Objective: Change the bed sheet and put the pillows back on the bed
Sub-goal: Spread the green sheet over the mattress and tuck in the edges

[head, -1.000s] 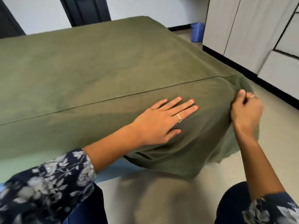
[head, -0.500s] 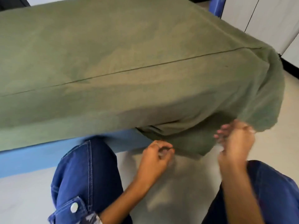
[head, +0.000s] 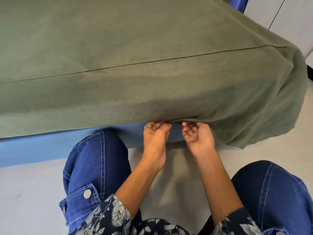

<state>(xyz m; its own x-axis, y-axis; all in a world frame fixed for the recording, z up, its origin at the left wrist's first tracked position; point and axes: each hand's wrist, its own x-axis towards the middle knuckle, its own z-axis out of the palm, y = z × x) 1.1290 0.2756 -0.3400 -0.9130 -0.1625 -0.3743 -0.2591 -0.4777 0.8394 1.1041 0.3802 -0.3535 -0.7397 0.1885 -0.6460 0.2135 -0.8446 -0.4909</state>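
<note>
Clearly the tucking step was in hand: the left hand (head: pixel 156 133) and right hand (head: pixel 197 135), palms up and side by side, pinched the lower edge of the green sheet (head: pixel 152 56) where it bunched just above the fingers, against the blue bed base (head: pixel 42 146). Right of the grip, a loose corner hung untucked. Next, probably, came pushing the gathered edge under the mattress. No pillows showed.

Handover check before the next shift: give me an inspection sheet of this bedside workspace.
Surface: pale floor, bare where visible.
Job's things: green sheet covers the bed; corner hangs loose; blue bed base shows below. Pillows: nothing seen.
Clutter: nothing seen.
Hands: left hand and right hand, palms up, fingers at the sheet's lower edge.
Cables: nothing seen.
Surroundings: white cabinets, blue bin.
</note>
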